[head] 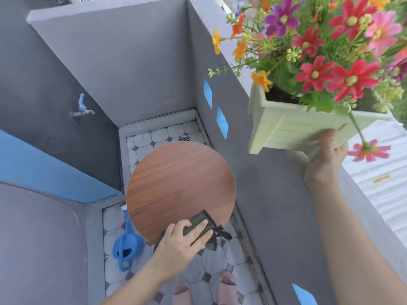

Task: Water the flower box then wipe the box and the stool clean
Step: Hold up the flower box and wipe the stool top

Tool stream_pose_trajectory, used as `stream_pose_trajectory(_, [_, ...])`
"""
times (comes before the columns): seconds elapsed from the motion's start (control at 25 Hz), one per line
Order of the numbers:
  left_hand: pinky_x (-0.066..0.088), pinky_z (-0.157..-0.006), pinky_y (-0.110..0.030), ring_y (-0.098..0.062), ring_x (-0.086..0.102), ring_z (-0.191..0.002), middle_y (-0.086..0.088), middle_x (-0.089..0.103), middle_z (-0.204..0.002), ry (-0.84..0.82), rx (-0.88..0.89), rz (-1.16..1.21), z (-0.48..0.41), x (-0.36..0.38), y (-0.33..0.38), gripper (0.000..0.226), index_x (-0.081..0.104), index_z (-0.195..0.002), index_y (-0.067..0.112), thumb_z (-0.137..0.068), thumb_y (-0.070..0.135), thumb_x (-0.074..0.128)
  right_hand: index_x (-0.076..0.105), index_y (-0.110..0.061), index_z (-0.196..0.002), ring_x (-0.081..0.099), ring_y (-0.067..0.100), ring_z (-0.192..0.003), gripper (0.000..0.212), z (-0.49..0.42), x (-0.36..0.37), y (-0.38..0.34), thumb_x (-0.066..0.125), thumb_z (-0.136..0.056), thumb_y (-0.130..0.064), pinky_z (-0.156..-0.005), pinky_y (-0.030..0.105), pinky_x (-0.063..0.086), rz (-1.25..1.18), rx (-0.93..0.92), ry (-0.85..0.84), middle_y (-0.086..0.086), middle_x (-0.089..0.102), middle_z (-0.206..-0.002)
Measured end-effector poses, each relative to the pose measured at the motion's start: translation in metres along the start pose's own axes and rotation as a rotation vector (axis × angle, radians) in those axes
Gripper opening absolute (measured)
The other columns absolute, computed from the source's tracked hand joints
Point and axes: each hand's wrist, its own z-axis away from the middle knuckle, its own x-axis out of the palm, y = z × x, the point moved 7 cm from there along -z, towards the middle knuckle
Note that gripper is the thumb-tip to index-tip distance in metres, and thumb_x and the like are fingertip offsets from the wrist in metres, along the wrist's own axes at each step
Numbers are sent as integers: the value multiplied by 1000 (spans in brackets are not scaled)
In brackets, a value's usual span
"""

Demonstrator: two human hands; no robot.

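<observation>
A pale green flower box (293, 126) full of red, pink and orange flowers is raised at the upper right, above the grey wall. My right hand (326, 159) grips its near bottom edge and holds it up. Below, a round wooden stool (178, 183) stands on the tiled floor. My left hand (182, 238) presses a dark green cloth (200, 223) onto the near edge of the stool's seat. A blue watering can (126, 247) stands on the floor to the left of the stool.
Grey walls close in the narrow tiled floor (158, 135), with a floor drain (184, 138) behind the stool. A tap (82, 110) sticks out of the left wall. A grey cushion (39, 238) fills the lower left. Pink slippers (226, 287) show at the bottom.
</observation>
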Motion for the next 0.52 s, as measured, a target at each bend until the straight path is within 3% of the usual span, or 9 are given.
stream_pose_trajectory(0.08, [48, -59, -35, -27, 46, -91, 1, 66, -123, 36, -29, -39, 31, -7, -26, 32, 62, -121, 23, -100, 23, 37, 58, -29, -117, 32, 26, -136, 70, -9, -1, 7, 65, -61, -71, -116, 50, 18, -85, -100, -7, 12, 47, -136])
stream_pose_trajectory(0.12, [48, -60, -37, -29, 47, -90, -1, 66, -123, 54, -51, -55, 42, -10, -41, 30, 59, -123, 22, -97, 23, 43, 55, -23, -120, 33, 26, -136, 74, -13, 4, 6, 66, -62, -68, -115, 49, 22, -133, -127, -13, 9, 48, -136])
stream_pose_trajectory(0.2, [48, -68, -41, -35, 52, -86, -7, 65, -123, 96, -211, -71, 58, -14, -81, 31, 58, -123, 16, -95, 22, 47, 53, -17, -101, 54, 7, -107, 59, 6, 30, -6, 63, -64, -61, -96, 26, 40, -200, -103, -80, -7, 62, -102])
stream_pose_trajectory(0.24, [46, -74, -38, -37, 54, -83, -11, 64, -123, 105, -347, -48, 59, -14, -103, 31, 61, -121, 12, -96, 23, 46, 45, -13, -97, 50, 8, -97, 65, 8, 41, -6, 63, -62, -64, -86, 20, 39, -194, -91, -108, -5, 57, -97])
stream_pose_trajectory(0.32, [45, -78, -38, -41, 60, -86, -17, 65, -120, 141, -630, 18, 59, -23, -139, 33, 66, -115, 5, -94, 21, 45, 29, -10, -103, 30, 19, -105, 92, 32, 66, -5, 67, -51, -76, -81, 15, 36, -209, -101, -149, 8, 34, -110])
stream_pose_trajectory(0.4, [44, -83, -46, -40, 63, -101, -22, 64, -119, 202, -938, 192, 57, -31, -163, 30, 64, -116, 1, -95, 12, 46, 40, -14, -104, 35, 12, -99, 92, 61, 89, 1, 66, -45, -80, -83, 17, 38, -248, -117, -194, 3, 38, -105])
stream_pose_trajectory(0.44, [41, -91, -44, -39, 59, -111, -22, 61, -125, 239, -1101, 289, 55, -34, -172, 32, 60, -123, 2, -98, 14, 43, 49, -14, -104, 53, 9, -90, 91, 79, 99, 1, 66, -44, -80, -83, 21, 41, -241, -107, -222, 7, 52, -97])
stream_pose_trajectory(0.48, [37, -97, -41, -38, 54, -117, -21, 58, -129, 240, -1238, 375, 53, -33, -179, 36, 55, -130, 7, -100, 20, 39, 52, -10, -107, 64, 8, -88, 96, 98, 108, -1, 67, -43, -79, -86, 28, 46, -257, -85, -253, 13, 60, -101])
stream_pose_trajectory(0.52, [36, -99, -39, -37, 51, -120, -20, 57, -131, 205, -1307, 426, 51, -29, -182, 40, 51, -134, 11, -100, 27, 37, 49, -4, -116, 56, 15, -103, 106, 115, 116, 2, 66, -42, -78, -95, 40, 44, -277, -77, -282, 29, 50, -124])
